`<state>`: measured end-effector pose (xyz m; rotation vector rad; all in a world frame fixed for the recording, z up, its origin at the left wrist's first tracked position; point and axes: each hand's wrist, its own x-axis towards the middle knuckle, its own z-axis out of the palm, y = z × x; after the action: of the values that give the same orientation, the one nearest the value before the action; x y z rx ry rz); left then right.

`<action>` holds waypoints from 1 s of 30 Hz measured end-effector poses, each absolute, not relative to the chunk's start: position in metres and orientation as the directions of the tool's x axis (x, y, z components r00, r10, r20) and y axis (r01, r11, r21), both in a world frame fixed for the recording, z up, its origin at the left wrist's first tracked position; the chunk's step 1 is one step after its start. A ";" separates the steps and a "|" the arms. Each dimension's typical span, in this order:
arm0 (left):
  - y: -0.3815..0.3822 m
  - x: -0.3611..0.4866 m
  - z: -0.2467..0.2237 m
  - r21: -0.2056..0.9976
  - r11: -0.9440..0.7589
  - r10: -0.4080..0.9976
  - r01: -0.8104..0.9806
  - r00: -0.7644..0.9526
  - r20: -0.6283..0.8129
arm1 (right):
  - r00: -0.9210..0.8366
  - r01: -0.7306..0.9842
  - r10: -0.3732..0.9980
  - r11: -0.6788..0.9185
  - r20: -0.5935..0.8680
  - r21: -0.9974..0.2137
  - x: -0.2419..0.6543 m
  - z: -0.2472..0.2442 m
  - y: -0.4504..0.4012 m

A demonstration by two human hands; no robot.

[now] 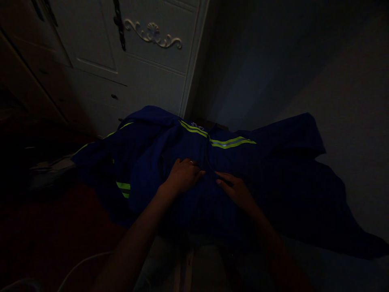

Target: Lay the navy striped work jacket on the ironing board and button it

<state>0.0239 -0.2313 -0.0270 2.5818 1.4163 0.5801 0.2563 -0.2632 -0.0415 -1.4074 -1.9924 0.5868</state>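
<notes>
Resting left hand and right hand on blue garment, spread beneath and around the grip; cannot tell whether pinching it. Facing, beyond the grip, a pale cabinet with contents hidden.

Single head-worn camera, facing forward and down, close above the blue garment, pale cabinet farther ahead

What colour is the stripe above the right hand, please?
The stripe is yellow-green with a greyish middle, clearest in the head view.
</notes>
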 end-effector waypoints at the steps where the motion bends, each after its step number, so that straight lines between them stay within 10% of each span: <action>1: -0.229 0.027 -0.023 0.281 -0.532 0.845 0.799 0.476 0.246 | -0.206 0.656 0.953 0.304 0.223 -0.691 0.257 -0.042 -0.264; 15: -0.208 0.051 -0.020 0.265 -0.589 0.807 0.763 0.568 0.160 | -0.050 0.617 0.996 0.085 0.068 -0.783 0.263 -0.034 -0.270; 22: -0.180 0.049 -0.031 0.363 -0.605 0.784 0.709 0.611 0.113 | -0.398 0.760 0.859 0.505 0.321 -0.409 0.267 -0.005 -0.260; 30: -0.176 0.046 -0.035 0.588 -0.475 0.862 0.655 0.479 0.163 | -0.781 0.620 0.616 0.785 0.102 0.014 0.271 0.009 -0.140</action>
<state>0.0464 -0.1759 -0.0346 2.2797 1.2594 0.6199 0.2710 -0.1405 0.0092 -0.9994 -2.8805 -0.0719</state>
